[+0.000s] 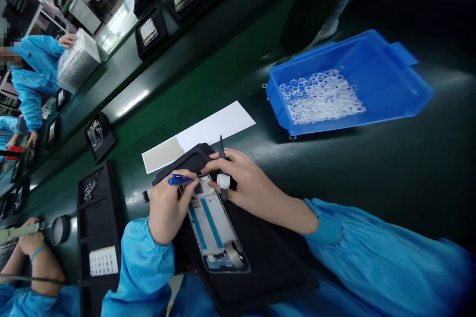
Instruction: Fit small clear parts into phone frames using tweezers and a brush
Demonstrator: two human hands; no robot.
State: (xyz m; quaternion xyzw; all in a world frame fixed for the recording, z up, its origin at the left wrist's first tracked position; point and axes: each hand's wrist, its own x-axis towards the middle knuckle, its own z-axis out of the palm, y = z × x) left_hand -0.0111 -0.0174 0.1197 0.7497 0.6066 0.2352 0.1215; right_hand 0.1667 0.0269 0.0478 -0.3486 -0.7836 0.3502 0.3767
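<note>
Fingers of the left hand (pixel 167 208) pinched a blue pen-like tool (pixel 180 179) at the far end of a phone frame (pixel 213 225) lying on a black tray (pixel 275 262); the right hand (pixel 247 178) held white-wrapped tweezers (pixel 223 182) between curled fingers. Close work seemed underway, likely calling next for steadiness.

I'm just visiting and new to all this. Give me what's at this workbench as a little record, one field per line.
Left hand: holds a blue pen-like tool over the upper end of the phone frame
Right hand: holds black tweezers, close by the same end
Workpiece: opened phone frame with two blue strips, on a black tray
Far right: blue bin holding many small white pieces
Beyond the hands: white paper strip
Left side: divided black tray
</note>
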